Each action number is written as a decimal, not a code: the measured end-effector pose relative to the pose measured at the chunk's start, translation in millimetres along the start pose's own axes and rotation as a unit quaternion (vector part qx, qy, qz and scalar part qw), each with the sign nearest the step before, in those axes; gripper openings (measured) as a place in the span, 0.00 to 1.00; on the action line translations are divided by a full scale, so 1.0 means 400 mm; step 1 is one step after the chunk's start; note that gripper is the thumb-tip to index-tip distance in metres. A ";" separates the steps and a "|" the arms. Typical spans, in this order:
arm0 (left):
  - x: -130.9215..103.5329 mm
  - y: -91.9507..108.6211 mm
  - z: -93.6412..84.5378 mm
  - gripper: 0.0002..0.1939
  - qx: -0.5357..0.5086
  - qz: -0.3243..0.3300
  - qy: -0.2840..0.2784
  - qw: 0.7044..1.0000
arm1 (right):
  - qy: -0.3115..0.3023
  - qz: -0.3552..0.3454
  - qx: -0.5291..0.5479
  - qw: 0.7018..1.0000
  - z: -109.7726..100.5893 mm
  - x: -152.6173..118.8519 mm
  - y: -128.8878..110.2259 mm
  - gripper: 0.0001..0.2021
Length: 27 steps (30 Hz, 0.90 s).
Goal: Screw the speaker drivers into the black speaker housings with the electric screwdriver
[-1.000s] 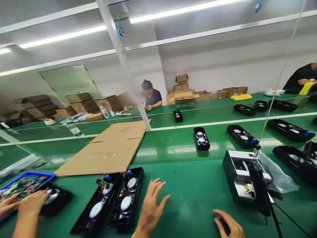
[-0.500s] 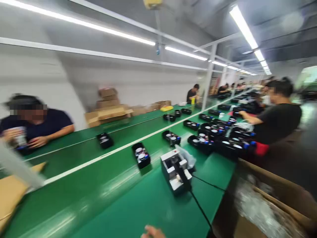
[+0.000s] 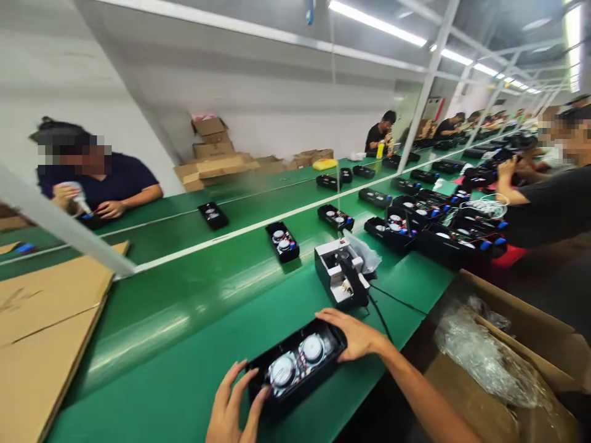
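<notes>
**Speaker housing now held between both hands at the near belt edge**

A second ago our hands hovered empty over two open housings beside a sheet of cardboard; half a second ago the view swung right and only a fingertip showed. Now we have one black speaker housing (image 3: 295, 367) in front of us, so we read it as freshly pulled into working position.

Left hand (image 3: 231, 411): fingers spread, pressing the housing's near-left end, not wrapped round it. Right hand (image 3: 353, 335): curled over the far-right end, gripping it. Housing rests on the green belt (image 3: 194, 344), at its near edge, open side up, two round drivers showing.

Long axis runs from lower left to upper right, skewed to the belt's edge. Its right end points toward the white-and-black fixture (image 3: 341, 275), near but apart.

Also there: cardboard sheet (image 3: 41, 320) at left, an open carton with plastic wrap (image 3: 503, 363) at right, more housings further along the belt, and co-workers seated on both sides.
</notes>
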<state>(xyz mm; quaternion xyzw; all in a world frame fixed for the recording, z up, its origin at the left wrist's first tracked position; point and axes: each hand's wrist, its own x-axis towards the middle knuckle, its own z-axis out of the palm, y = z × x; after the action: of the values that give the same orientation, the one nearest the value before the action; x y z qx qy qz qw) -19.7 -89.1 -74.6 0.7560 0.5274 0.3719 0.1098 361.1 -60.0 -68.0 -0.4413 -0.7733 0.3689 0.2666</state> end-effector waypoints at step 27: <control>-0.050 0.038 0.003 0.15 -0.061 0.030 -0.078 0.995 | 0.234 0.029 -0.031 0.971 0.041 -0.040 -0.105 0.18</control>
<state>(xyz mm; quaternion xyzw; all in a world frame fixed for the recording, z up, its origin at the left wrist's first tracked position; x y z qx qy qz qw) -11.3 -112.8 -76.1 0.7903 0.4703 0.3462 0.1854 336.1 -94.0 -45.2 -0.5458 -0.6869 0.2391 0.4159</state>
